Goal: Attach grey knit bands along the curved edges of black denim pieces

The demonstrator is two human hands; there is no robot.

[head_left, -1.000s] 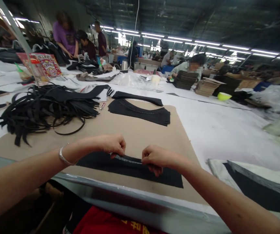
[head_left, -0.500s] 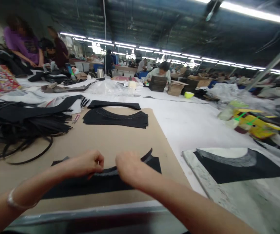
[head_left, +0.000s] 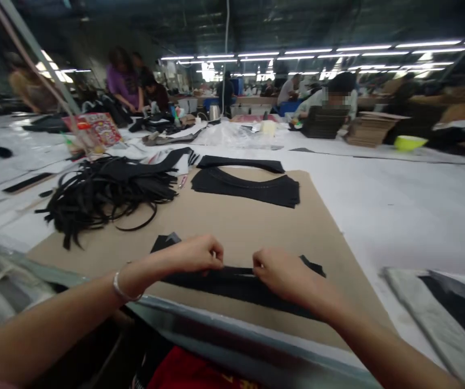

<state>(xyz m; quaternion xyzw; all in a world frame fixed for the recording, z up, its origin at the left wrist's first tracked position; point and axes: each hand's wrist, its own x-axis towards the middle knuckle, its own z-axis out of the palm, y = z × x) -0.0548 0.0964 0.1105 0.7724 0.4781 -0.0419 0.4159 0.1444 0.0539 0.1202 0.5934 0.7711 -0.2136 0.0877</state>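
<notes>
A black curved fabric piece lies flat on a brown cardboard sheet near the table's front edge. My left hand pinches the piece's upper edge left of centre. My right hand pinches the same edge a little to the right, fingers closed on it. A silver bracelet circles my left wrist. Further back on the cardboard sits a stack of similar black curved pieces.
A tangled heap of black strips lies at the left. A grey and black board rests at the right front. The white table stretches back to other workers, stacked cardboard and a yellow bowl.
The camera swung right and back left. My hands stayed on the fabric's upper edge, and the piece's raised right tip now lies flatter.
</notes>
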